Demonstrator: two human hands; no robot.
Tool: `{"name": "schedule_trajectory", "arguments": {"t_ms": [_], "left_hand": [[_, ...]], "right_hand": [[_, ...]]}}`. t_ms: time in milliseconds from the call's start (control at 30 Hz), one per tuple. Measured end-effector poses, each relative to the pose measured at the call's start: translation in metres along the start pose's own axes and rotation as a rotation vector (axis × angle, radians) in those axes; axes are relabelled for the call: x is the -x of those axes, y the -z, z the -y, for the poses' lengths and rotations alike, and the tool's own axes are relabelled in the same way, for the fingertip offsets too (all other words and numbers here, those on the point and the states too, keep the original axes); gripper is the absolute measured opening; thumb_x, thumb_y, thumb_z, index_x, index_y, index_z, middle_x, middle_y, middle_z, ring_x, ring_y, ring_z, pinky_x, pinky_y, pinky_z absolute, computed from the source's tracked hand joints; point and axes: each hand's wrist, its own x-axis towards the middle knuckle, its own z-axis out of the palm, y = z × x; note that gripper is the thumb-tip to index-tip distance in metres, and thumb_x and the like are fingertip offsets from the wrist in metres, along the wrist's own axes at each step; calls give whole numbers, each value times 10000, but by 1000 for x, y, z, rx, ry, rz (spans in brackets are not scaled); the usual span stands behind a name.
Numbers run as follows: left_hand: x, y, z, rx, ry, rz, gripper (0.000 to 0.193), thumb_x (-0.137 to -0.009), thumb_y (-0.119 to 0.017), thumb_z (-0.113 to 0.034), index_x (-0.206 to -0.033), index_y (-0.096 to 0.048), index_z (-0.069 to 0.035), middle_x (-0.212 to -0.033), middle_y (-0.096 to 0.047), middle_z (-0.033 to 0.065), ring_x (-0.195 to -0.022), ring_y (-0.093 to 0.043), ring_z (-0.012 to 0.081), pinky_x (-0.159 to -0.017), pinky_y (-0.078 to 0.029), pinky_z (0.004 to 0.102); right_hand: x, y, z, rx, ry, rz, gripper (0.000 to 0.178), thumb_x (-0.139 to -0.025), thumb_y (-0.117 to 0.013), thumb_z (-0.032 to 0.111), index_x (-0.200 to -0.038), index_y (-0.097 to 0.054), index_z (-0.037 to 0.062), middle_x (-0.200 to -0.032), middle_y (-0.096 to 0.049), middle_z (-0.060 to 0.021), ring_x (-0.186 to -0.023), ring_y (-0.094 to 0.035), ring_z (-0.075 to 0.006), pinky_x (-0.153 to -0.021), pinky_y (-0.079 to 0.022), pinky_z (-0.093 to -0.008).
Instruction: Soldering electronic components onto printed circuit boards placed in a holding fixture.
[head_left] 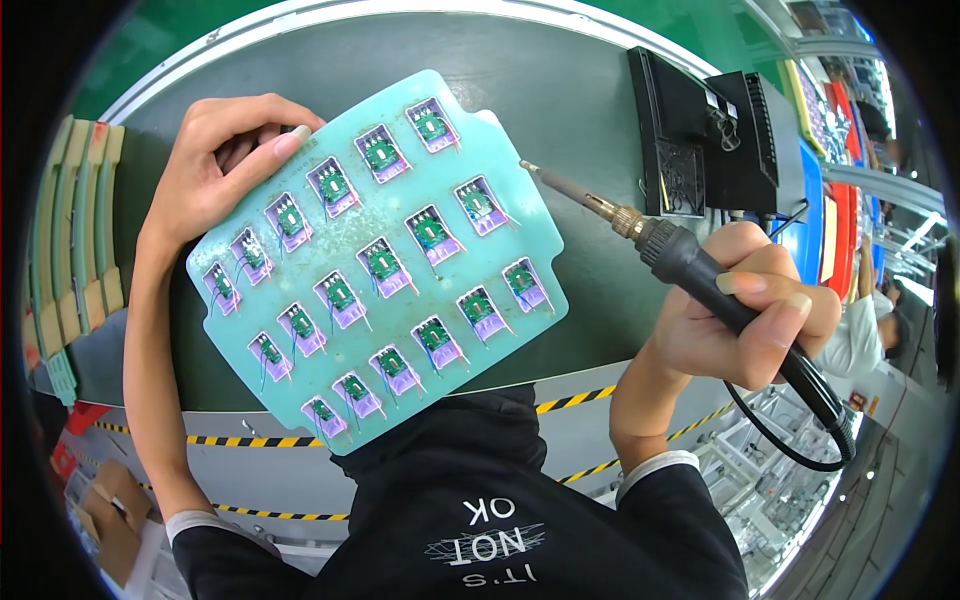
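My left hand [225, 160] is closed on the upper left edge of a pale green tray [395, 225], thumb on top and fingers curled at its rim. The tray is tilted, its lower corner over the table's near edge. Rows of purple holders sit in its cut-outs, each with a small green circuit board [381, 155] and thin wires. In my right hand [750, 310] is a soldering iron [690, 262], gripped by its black handle. Its tip points up and left, close to the tray's right edge. Whether the tip touches the tray I cannot tell.
A black soldering iron stand [680, 150] and a dark box [750, 140] stand at the far right. Several similar trays [85, 230] are stacked on edge at the left. The iron's cable [775, 440] loops below my right hand. Another person [870, 335] is at the far right.
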Motion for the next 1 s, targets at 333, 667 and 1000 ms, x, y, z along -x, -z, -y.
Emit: {"name": "schedule_trajectory", "arguments": {"t_ms": [333, 667, 1000], "left_hand": [[0, -3, 2, 39, -8, -20, 153, -806, -555, -112, -860, -645, -1, -517, -433, 4, -439, -327, 48, -409, -213, 226], [0, -1, 5, 43, -46, -16, 163, -820, -545, -126, -860, -637, 3, -513, -433, 6, -427, -328, 51, -405, -218, 229], [3, 5, 6, -20, 82, 110, 193, -783, -520, -115, -865, -597, 41, -657, -555, 84, -524, -479, 134, -479, -317, 252]], "right_hand": [[3, -16, -5, -60, -111, 20, 243, -827, -559, 213, -737, -466, 8, -518, -509, -69, -386, -436, -150, -366, -335, -254], [3, -29, -14, 16, 9, 28, 188, -800, -438, 116, -650, -373, 23, -408, -339, -34, -284, -246, -85, -297, -215, -227], [6, -31, -15, 21, 9, 32, 161, -800, -440, 105, -677, -384, 17, -414, -354, -38, -292, -251, -81, -299, -231, -228]]}}
